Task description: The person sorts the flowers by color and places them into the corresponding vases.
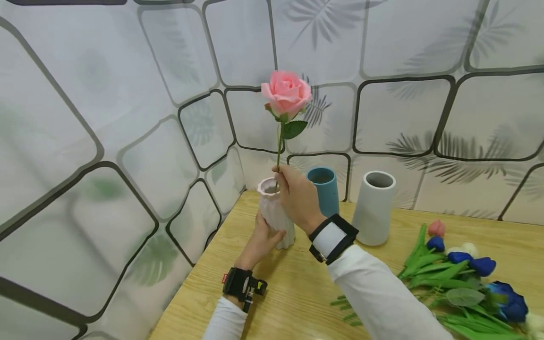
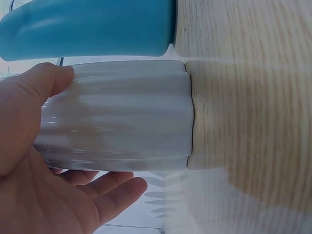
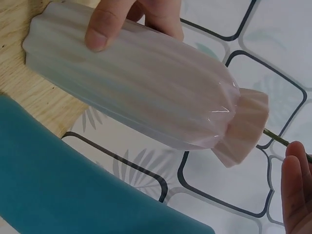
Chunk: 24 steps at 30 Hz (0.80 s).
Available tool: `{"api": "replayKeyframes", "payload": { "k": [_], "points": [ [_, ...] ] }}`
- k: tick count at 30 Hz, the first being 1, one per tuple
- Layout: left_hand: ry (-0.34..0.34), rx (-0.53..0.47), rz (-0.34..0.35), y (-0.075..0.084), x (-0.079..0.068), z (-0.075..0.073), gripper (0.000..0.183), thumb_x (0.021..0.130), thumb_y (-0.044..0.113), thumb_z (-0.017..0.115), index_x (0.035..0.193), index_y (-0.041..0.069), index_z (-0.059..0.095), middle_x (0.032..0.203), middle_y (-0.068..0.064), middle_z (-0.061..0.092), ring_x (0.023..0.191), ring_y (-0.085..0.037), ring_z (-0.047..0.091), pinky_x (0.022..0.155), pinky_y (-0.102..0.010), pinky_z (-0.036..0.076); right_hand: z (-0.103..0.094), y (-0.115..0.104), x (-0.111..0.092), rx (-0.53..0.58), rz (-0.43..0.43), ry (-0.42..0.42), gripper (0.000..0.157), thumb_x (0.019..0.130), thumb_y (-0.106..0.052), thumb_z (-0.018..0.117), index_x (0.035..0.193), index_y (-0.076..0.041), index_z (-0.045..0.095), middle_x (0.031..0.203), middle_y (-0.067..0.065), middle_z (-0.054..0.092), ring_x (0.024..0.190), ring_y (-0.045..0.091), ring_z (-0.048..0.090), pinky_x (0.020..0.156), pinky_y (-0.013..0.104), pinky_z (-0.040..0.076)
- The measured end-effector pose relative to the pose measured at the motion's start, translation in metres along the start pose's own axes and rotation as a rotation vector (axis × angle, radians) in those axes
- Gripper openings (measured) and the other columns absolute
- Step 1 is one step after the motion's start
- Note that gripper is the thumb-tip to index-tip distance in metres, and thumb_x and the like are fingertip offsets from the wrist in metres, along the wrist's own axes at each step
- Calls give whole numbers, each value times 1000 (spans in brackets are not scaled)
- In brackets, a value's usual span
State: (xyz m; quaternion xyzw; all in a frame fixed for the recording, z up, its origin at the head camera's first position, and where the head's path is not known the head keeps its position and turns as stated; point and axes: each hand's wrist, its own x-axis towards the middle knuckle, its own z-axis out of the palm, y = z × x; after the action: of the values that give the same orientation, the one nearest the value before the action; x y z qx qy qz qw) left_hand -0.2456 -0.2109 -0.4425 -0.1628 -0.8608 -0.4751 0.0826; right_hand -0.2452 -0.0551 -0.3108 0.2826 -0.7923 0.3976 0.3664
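A pink rose [image 1: 286, 94] with a dark green leaf stands upright over a fluted white vase [image 1: 272, 212] with a ruffled rim. My right hand [image 1: 299, 198] pinches its stem just above the rim, and in the right wrist view the thin stem [image 3: 277, 137] runs into the vase's mouth. The stem's lower end is hidden inside. Around the vase's body, my left hand [image 1: 264, 242] holds it low down, thumb [image 2: 51, 78] on one side and fingers on the other. In the left wrist view the vase's base sits on the wooden table [image 2: 243, 112].
Just right of the fluted vase stands a blue vase [image 1: 329, 193], then a smooth white one [image 1: 374, 208]. Artificial flowers [image 1: 442, 274] in pink, blue and white lie on the table at the right, partly behind my right sleeve [image 1: 382, 293]. Patterned wall covering [image 1: 318, 52] closes in the back and left.
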Motion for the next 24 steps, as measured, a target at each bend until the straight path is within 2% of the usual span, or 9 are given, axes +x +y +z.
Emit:
{"api": "replayKeyframes", "payload": {
  "k": [5,10,14,17,21,24],
  "points": [
    [-17,-9,-3,1,1,4,86,94,9,67,150,-7,3,148,-30,21,138,-41,31,114,-54,27,-2,6,-2,6,70,-20,17,102,-8,54,111,-2,67,92,12,71,59,19,57,51,33,46],
    [-18,8,-13,0,2,6,84,95,9,67,150,-5,5,148,-29,22,138,-40,32,114,-53,28,2,14,-9,-62,164,-141,17,103,-13,54,105,-5,69,90,9,71,65,21,60,54,37,49],
    [-20,23,-11,0,2,6,84,96,10,66,150,-5,4,148,-30,22,137,-41,34,114,-53,30,6,20,-16,-106,211,-213,25,105,-16,49,113,-3,69,113,11,68,78,28,67,62,42,55],
    [-21,22,-10,1,2,5,84,96,10,66,150,-5,3,147,-30,23,137,-41,35,113,-53,30,7,20,-21,-105,217,-227,32,105,-15,48,130,0,63,132,16,59,71,29,66,60,43,55],
    [-10,11,-8,0,2,4,85,95,7,66,150,-6,3,147,-31,23,138,-42,33,114,-53,29,8,20,-27,-98,220,-273,40,105,-13,47,142,1,52,143,19,50,58,25,59,51,38,49],
    [6,12,-1,-1,1,2,86,94,6,67,150,-7,3,147,-31,22,138,-43,32,115,-53,28,9,19,-31,-92,234,-303,41,105,-13,47,143,-1,51,146,17,48,67,28,64,56,41,51]
  ]
}}
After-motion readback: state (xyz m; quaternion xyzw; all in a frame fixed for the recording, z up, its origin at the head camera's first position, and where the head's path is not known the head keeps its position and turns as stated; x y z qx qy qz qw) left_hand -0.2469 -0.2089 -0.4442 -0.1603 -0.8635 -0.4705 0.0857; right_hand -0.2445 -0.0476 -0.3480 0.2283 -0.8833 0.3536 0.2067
